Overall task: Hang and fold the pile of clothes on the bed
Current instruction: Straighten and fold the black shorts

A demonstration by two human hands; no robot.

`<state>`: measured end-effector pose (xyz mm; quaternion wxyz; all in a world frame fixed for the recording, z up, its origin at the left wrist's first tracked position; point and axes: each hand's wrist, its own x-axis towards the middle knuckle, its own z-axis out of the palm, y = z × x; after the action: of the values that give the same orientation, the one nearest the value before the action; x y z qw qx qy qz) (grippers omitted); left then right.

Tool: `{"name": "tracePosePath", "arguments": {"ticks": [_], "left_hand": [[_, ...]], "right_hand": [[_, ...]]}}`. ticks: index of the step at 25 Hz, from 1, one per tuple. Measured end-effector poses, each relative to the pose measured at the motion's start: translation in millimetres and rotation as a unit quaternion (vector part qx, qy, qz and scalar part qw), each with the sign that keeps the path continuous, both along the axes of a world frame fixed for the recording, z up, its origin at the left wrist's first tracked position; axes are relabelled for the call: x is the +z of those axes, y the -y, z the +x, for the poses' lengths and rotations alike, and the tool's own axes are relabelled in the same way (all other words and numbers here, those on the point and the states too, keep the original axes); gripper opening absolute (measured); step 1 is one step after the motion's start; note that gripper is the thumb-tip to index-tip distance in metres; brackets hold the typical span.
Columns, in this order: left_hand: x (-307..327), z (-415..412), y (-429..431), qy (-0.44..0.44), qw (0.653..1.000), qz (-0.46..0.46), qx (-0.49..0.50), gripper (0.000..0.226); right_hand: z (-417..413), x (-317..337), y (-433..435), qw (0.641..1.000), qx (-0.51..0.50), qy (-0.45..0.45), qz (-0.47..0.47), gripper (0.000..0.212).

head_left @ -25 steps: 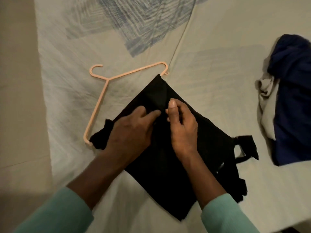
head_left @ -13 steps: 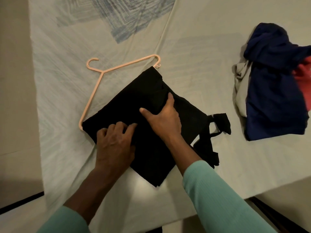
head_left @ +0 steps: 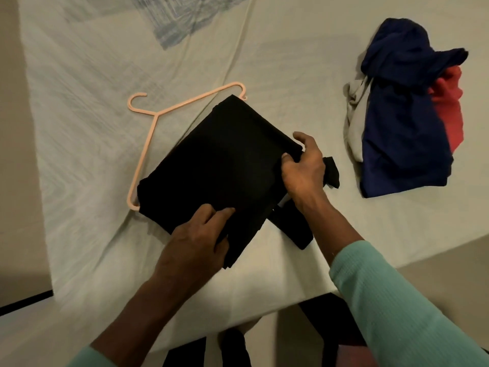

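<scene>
Holding black garment (head_left: 225,160) on bed: left grip (head_left: 195,242) pinches near edge, right grip (head_left: 304,168) clamped on rt corner.

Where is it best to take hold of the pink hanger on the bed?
Grip the hanger at its neck, just below the hook, coming from the left. That end lies bare on the bed, while the black garment covers the opposite side.
</scene>
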<state>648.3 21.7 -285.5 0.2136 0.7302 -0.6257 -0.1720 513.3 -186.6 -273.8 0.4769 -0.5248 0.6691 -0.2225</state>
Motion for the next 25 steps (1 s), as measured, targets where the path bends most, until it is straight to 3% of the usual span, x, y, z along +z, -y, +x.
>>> {"name": "tracePosePath", "arguments": {"ticks": [2, 4, 6, 8, 11, 13, 15, 18, 20, 25], "left_hand": [[-9, -23, -1, 0.001, 1.000, 0.024, -0.006, 0.055], [-12, -29, 0, 0.012, 0.999, 0.043, 0.002, 0.050], [-7, -14, 8, 0.000, 0.994, 0.030, 0.100, 0.048], [-2, 16, 23, -0.016, 0.963, -0.005, 0.271, 0.045], [-11, 73, 55, -0.026, 0.901, 0.042, 0.432, 0.052], [-25, 97, 76, -0.047, 0.891, 0.095, 0.441, 0.053], [-34, 115, 92, -0.080, 0.894, 0.088, 0.431, 0.038], [-32, 150, 101, -0.132, 0.883, 0.013, 0.450, 0.022], [-24, 177, 102, -0.169, 0.875, -0.049, 0.451, 0.022], [30, 208, 94, -0.195, 0.893, -0.131, 0.384, 0.025]], "right_hand": [[-15, -3, -5, 1.000, -0.003, -0.013, -0.007, 0.048], [-20, -5, -12, 0.995, 0.020, -0.090, -0.047, 0.051], [-17, -6, -17, 0.968, 0.066, -0.201, -0.138, 0.056], [-3, -2, -11, 0.944, 0.124, -0.227, -0.205, 0.057], [35, -4, 10, 0.941, 0.211, -0.211, -0.162, 0.060], [61, -10, 25, 0.934, 0.236, -0.246, -0.108, 0.062], [83, -15, 39, 0.924, 0.242, -0.286, -0.077, 0.061], [98, -19, 53, 0.942, 0.228, -0.245, -0.036, 0.049], [101, -18, 56, 0.951, 0.226, -0.210, -0.026, 0.040], [112, 19, 41, 0.986, 0.161, -0.047, 0.011, 0.027]]}}
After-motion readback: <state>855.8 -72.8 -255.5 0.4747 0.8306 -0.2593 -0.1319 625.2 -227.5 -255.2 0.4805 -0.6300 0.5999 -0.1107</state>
